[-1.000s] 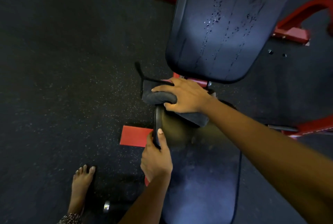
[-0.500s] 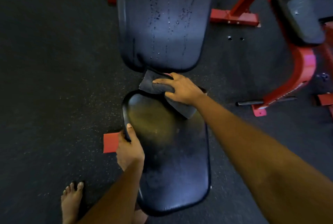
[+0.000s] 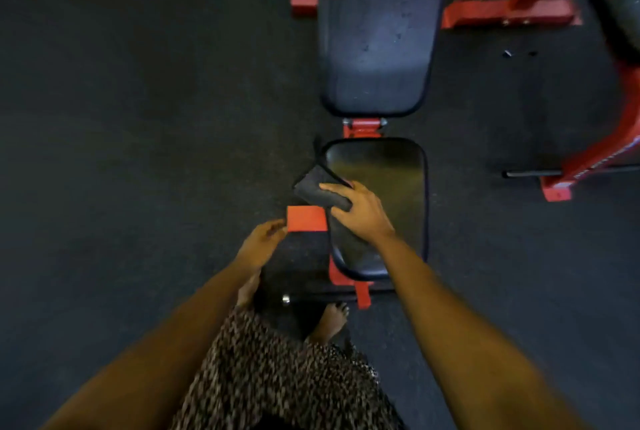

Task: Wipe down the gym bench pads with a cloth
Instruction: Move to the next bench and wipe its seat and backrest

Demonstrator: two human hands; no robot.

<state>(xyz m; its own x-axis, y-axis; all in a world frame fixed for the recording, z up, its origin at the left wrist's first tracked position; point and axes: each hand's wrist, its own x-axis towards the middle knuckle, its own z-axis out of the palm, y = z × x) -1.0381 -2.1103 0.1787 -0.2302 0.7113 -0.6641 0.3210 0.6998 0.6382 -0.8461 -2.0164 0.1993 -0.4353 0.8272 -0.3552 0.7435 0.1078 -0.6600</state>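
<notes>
The black seat pad (image 3: 391, 187) of the gym bench lies below me, with the longer black back pad (image 3: 374, 49) beyond it, joined by a red bracket (image 3: 363, 126). My right hand (image 3: 360, 211) holds a folded dark grey cloth (image 3: 317, 190) at the seat pad's left edge, fingers curled over it. My left hand (image 3: 261, 242) hangs free left of the seat, fingers relaxed, touching nothing, near a red frame foot (image 3: 306, 218).
Red frame of another machine (image 3: 588, 83) stands at the right with a black bar (image 3: 530, 174) sticking out. A red foot (image 3: 304, 0) sits at the far left of the back pad. My bare feet (image 3: 330, 320) stand on dark speckled rubber floor (image 3: 138, 152) near the bench's base.
My right hand has drawn the cloth from the seat pad's far end to its left edge. My left hand has let go of the seat's edge. The view has pulled back.
</notes>
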